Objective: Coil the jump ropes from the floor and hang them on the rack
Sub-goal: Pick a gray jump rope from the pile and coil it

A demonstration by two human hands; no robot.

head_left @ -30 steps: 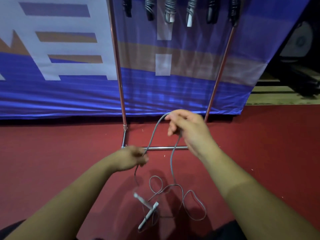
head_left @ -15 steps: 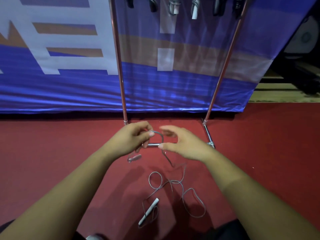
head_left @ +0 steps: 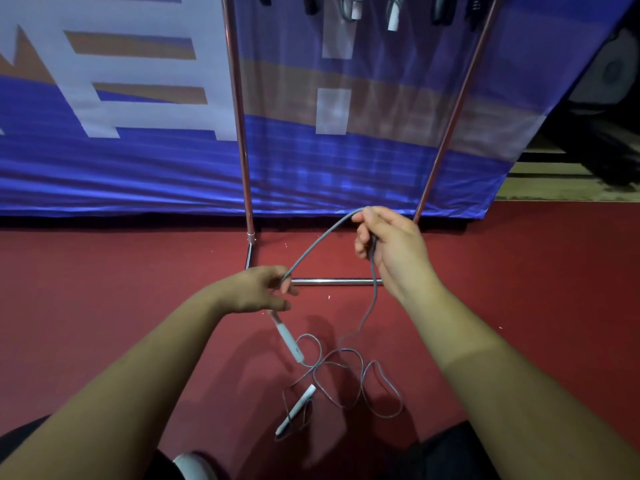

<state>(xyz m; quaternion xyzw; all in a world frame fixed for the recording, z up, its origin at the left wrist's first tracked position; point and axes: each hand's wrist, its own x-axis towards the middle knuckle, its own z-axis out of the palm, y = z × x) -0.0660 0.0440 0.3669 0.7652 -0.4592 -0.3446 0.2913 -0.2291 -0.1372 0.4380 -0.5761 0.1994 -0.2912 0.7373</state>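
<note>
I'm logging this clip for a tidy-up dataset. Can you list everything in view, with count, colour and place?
jump rope: one, grey cord, strung between both hands, the rest looped on the floor
handles: two, white; one hangs below the left hand, one lies on the floor
rack: one, shiny metal, two uprights and a base bar, in front of the banner
hung ropes: about six bundles, dark and pale, at the top edge
banner: one, blue with white and tan shapes, behind the rack
floor: red
shoe: one, white toe, bottom edge
left hand: pinches the cord, lower
right hand: grips the cord, higher
</note>
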